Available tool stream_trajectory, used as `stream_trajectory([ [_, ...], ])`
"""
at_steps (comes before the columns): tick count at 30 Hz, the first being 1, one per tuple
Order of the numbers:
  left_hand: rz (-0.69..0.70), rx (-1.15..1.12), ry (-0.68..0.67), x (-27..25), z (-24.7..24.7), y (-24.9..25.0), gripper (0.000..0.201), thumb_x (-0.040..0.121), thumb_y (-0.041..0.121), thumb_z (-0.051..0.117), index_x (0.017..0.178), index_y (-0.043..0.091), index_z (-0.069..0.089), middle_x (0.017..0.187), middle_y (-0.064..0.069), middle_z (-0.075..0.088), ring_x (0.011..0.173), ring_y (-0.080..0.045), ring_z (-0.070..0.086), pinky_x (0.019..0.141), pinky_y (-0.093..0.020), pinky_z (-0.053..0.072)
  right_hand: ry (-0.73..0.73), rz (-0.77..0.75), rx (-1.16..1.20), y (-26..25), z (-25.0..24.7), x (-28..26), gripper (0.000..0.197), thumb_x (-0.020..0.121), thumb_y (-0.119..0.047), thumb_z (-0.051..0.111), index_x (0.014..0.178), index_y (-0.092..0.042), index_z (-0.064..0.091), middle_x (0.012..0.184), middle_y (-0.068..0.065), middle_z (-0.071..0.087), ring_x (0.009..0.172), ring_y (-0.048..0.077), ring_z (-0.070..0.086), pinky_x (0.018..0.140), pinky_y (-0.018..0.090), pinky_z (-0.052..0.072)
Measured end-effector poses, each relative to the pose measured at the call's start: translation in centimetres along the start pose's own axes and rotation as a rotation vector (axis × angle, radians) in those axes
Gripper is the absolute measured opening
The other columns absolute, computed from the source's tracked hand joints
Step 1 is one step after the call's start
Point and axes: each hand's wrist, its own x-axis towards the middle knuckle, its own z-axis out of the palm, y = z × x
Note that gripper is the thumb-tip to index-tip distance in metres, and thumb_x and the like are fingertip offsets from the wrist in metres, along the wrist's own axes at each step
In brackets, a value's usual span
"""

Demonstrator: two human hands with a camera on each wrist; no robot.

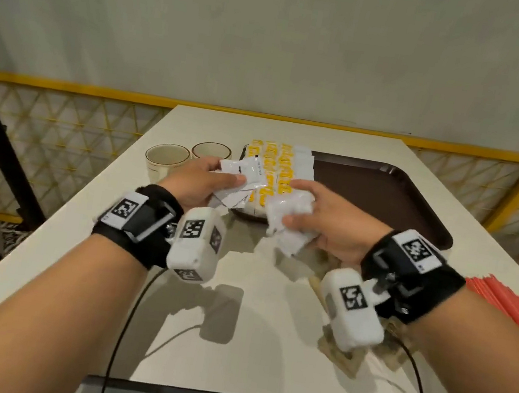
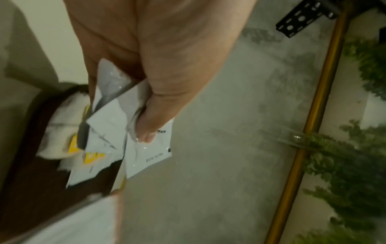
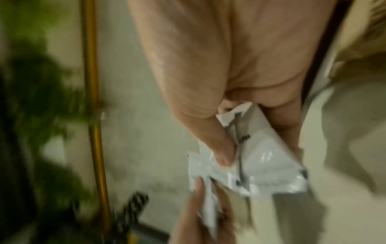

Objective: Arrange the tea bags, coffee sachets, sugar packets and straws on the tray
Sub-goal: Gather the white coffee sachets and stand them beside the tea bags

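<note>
Rows of yellow-printed tea bags [image 1: 271, 167] and white packets already lined along tray [image 1: 386, 195] at its 9 o'clock edge; rest of tray bare. Red straws [image 1: 517, 309] still on bench [image 1: 236, 294] at 3 o'clock, untouched. Left hand [image 1: 196, 183] gripping fanned coffee sachets [image 1: 241, 173], thumb on top. Right hand [image 1: 332, 220] clutching bunch of white sachets [image 1: 286, 213] over tray's 6 o'clock rim. Two cups [image 1: 166, 157] at 10 o'clock.

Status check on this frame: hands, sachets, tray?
Left hand grips coffee sachets. Right hand grips white sachets. Tray holds yellow packets at left end. Nothing blocking.
</note>
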Motion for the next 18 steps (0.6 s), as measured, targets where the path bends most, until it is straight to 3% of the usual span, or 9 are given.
stream_trajectory([
  [3, 0.023, -0.015, -0.016, 0.4, 2.8, 0.2, 0.007, 0.093, 0.011, 0.057, 0.088, 0.007, 0.06, 0.048, 0.007, 0.061, 0.036, 0.0, 0.054, 0.036, -0.01, 0.038, 0.157, -0.087, 0.435, -0.3, -2.0, 0.8, 0.041, 0.094, 0.003, 0.051, 0.134, -0.004, 0.049, 0.12, 0.017, 0.065, 0.098, 0.026, 0.068, 0.075, 0.039, 0.06],
  [5, 0.026, -0.037, 0.0, 1.0, 4.6, 0.0, 0.01, 0.092, 0.016, 0.06, 0.083, 0.012, 0.06, 0.053, 0.005, 0.064, 0.04, -0.003, 0.056, 0.041, -0.011, 0.041, 0.259, -0.136, 0.602, -0.2, -2.6, 1.4, 0.038, 0.095, 0.004, 0.047, 0.132, -0.004, 0.05, 0.122, 0.018, 0.063, 0.096, 0.027, 0.066, 0.074, 0.04, 0.058],
  [7, 0.023, -0.132, 0.01, 1.6, 5.9, -0.7, 0.006, 0.089, 0.016, 0.065, 0.091, 0.01, 0.066, 0.08, -0.008, 0.072, 0.072, -0.019, 0.069, 0.069, -0.024, 0.055, 0.307, -0.157, 0.673, 0.1, -2.9, 1.8, 0.041, 0.095, 0.007, 0.043, 0.132, -0.009, 0.045, 0.125, 0.021, 0.058, 0.098, 0.033, 0.064, 0.067, 0.044, 0.06],
  [8, 0.01, -0.189, 0.006, 1.9, 6.4, -1.1, 0.009, 0.088, 0.013, 0.066, 0.096, 0.009, 0.067, 0.091, -0.013, 0.072, 0.087, -0.028, 0.068, 0.083, -0.034, 0.054, 0.321, -0.164, 0.683, 0.4, -3.0, 1.9, 0.045, 0.095, 0.009, 0.042, 0.133, -0.015, 0.042, 0.125, 0.021, 0.055, 0.099, 0.036, 0.063, 0.064, 0.044, 0.06],
  [10, -0.032, -0.264, -0.033, 2.0, 7.4, -1.6, 0.016, 0.09, 0.006, 0.061, 0.105, 0.006, 0.066, 0.103, -0.018, 0.071, 0.096, -0.033, 0.067, 0.094, -0.044, 0.049, 0.346, -0.162, 0.613, 1.0, -3.1, 1.9, 0.052, 0.094, 0.011, 0.038, 0.132, -0.024, 0.041, 0.121, 0.017, 0.053, 0.1, 0.037, 0.062, 0.063, 0.043, 0.06],
  [12, -0.049, -0.301, -0.079, 2.0, 8.1, -2.0, 0.022, 0.092, 0.0, 0.054, 0.112, 0.003, 0.062, 0.103, -0.019, 0.069, 0.092, -0.032, 0.067, 0.092, -0.045, 0.05, 0.344, -0.126, 0.511, 1.5, -3.1, 1.9, 0.048, 0.093, 0.011, 0.035, 0.124, -0.022, 0.05, 0.118, 0.016, 0.056, 0.095, 0.034, 0.064, 0.061, 0.039, 0.059],
  [15, -0.042, -0.317, -0.117, 2.1, 8.6, -2.9, 0.029, 0.091, -0.003, 0.053, 0.12, 0.002, 0.057, 0.106, -0.022, 0.068, 0.088, -0.032, 0.066, 0.077, -0.04, 0.055, 0.335, -0.062, 0.429, 2.1, -2.9, 2.1, 0.039, 0.089, 0.008, 0.035, 0.108, -0.018, 0.059, 0.118, 0.022, 0.06, 0.083, 0.032, 0.065, 0.056, 0.036, 0.055],
  [18, -0.026, -0.29, -0.11, 2.0, 8.9, -3.5, 0.029, 0.091, -0.002, 0.055, 0.119, 0.004, 0.056, 0.107, -0.022, 0.066, 0.085, -0.031, 0.066, 0.064, -0.036, 0.056, 0.322, -0.078, 0.403, 2.2, -2.6, 2.2, 0.029, 0.091, -0.004, 0.04, 0.105, -0.016, 0.063, 0.113, 0.02, 0.062, 0.078, 0.028, 0.065, 0.059, 0.038, 0.055],
])
